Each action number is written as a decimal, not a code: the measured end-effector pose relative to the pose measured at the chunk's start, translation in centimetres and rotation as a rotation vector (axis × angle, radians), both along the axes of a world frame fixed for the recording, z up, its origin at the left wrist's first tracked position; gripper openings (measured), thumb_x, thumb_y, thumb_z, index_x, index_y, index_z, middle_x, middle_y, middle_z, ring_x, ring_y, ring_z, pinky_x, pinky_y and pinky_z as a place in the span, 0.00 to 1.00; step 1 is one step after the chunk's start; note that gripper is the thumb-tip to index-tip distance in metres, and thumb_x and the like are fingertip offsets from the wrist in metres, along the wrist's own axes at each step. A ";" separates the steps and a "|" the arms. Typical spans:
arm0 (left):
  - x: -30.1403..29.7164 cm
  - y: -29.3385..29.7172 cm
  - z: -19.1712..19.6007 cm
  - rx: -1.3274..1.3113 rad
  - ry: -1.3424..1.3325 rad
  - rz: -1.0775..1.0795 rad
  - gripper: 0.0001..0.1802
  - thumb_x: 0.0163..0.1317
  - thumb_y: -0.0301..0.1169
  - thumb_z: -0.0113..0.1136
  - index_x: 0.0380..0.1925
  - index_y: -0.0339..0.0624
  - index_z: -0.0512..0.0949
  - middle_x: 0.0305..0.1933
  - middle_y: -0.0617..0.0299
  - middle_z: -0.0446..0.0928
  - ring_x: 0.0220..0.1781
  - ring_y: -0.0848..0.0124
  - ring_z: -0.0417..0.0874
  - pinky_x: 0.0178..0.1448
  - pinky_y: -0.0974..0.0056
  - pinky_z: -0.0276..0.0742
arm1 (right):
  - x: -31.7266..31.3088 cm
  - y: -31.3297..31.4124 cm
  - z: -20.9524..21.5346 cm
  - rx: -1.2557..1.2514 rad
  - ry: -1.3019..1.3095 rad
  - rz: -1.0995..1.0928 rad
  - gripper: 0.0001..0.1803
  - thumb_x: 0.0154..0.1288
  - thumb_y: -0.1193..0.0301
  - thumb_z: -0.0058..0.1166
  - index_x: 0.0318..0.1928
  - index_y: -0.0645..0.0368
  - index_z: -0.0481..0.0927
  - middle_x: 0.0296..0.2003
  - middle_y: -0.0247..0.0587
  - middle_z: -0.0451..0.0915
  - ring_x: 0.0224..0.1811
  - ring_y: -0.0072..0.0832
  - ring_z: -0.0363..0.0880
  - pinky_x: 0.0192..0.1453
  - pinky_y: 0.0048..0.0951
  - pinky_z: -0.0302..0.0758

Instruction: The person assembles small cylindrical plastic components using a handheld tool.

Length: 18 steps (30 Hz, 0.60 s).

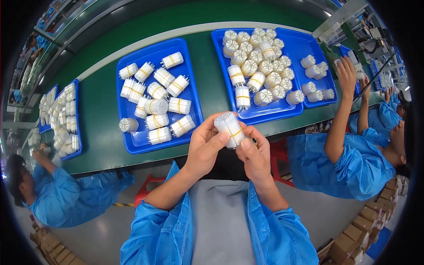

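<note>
Close in front of my body I hold a white plastic cylinder (230,128) with a thin yellow band around its middle. It is tilted, its segmented end facing up and away from me. My left hand (204,148) is closed on its left side, thumb pressed on the white surface. The fingers of my right hand (255,154) grip its lower right end, where a small dark and greenish piece shows in part. A blue tray (148,53) of similar banded cylinders with pins lies ahead to the left. Another blue tray (274,111) stands ahead to the right, crowded with upright cylinders.
Beyond it sits a third blue tray (300,46) with several cylinders. More filled trays (76,132) lie far left on the green table (99,110). Co-workers in blue sit at left (66,194) and right (335,163). Red stools (148,187) and cardboard boxes (349,240) are below.
</note>
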<state>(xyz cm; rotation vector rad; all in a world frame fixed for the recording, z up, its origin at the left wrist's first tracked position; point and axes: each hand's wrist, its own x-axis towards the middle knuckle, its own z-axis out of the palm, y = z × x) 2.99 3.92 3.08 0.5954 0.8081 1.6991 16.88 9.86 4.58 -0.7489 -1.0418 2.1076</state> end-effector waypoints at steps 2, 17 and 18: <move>-0.4 -0.2 0.1 -0.025 -0.049 -0.007 0.32 0.68 0.43 0.61 0.63 0.31 0.67 0.55 0.47 0.78 0.59 0.60 0.80 0.65 0.55 0.73 | 0.4 0.2 -0.2 0.051 -0.029 0.013 0.15 0.69 0.60 0.61 0.41 0.61 0.78 0.28 0.24 0.72 0.23 0.08 0.58 0.29 0.15 0.53; -1.6 -0.9 1.6 -0.208 0.138 -0.056 0.22 0.64 0.32 0.65 0.54 0.34 0.73 0.46 0.56 0.80 0.44 0.71 0.84 0.51 0.64 0.79 | 1.0 1.0 -0.8 0.137 -0.044 -0.085 0.15 0.71 0.62 0.57 0.34 0.63 0.76 0.18 0.22 0.61 0.20 0.10 0.52 0.24 0.21 0.46; -1.6 -1.0 1.7 -0.206 0.176 -0.054 0.23 0.64 0.32 0.67 0.55 0.33 0.72 0.46 0.57 0.80 0.45 0.73 0.83 0.51 0.67 0.78 | 1.0 1.1 -0.9 0.136 -0.047 -0.086 0.15 0.71 0.62 0.57 0.34 0.63 0.76 0.18 0.22 0.61 0.20 0.10 0.52 0.24 0.21 0.46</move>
